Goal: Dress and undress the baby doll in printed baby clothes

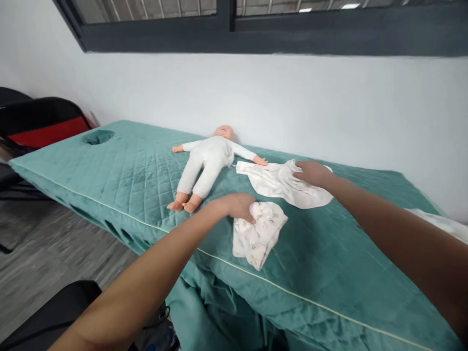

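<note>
A baby doll (pixel 206 163) in a white bodysuit lies on its back on the teal quilted bed (pixel 127 170), head toward the wall. My left hand (pixel 234 204) is closed on the top edge of a folded white patterned cloth (pixel 258 234) near the bed's front edge. My right hand (pixel 312 173) rests on a plain white garment (pixel 281 183) spread out beside the doll's outstretched arm; its fingers curl down onto the fabric.
A white wall runs behind the bed under a dark window frame (pixel 256 34). A black chair with a red seat (pixel 40 124) stands at the left. Another white cloth (pixel 444 224) lies at the far right. Grey floor lies below left.
</note>
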Demonstrator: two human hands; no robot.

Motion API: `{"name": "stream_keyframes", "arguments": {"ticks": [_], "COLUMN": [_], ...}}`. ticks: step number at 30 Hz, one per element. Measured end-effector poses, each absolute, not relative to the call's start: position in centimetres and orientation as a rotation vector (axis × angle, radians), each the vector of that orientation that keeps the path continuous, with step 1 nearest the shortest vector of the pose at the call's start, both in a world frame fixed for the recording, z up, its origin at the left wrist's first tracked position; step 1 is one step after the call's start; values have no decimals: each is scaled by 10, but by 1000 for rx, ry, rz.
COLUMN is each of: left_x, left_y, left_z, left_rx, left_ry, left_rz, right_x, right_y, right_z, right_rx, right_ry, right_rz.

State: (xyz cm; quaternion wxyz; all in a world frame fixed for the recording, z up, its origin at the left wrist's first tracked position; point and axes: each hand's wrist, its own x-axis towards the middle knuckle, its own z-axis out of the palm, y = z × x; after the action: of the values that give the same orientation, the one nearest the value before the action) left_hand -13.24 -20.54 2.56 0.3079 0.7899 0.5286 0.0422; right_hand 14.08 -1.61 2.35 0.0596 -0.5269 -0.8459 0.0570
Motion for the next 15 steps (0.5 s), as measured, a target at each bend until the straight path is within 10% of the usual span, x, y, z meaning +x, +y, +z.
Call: {"name": "stream_keyframes", "arguments": {"ticks": [15], "left_x": [-25], "left_y": [-220], "left_z": [58], "left_rx": [2738], "left_ry": [1075], "left_rz": [1082], "right_x": [210], "right_y": [-260], "right_z": [175], "right_rx": [-1198], "right_ry": [-2347], "right_rz": [579]}}
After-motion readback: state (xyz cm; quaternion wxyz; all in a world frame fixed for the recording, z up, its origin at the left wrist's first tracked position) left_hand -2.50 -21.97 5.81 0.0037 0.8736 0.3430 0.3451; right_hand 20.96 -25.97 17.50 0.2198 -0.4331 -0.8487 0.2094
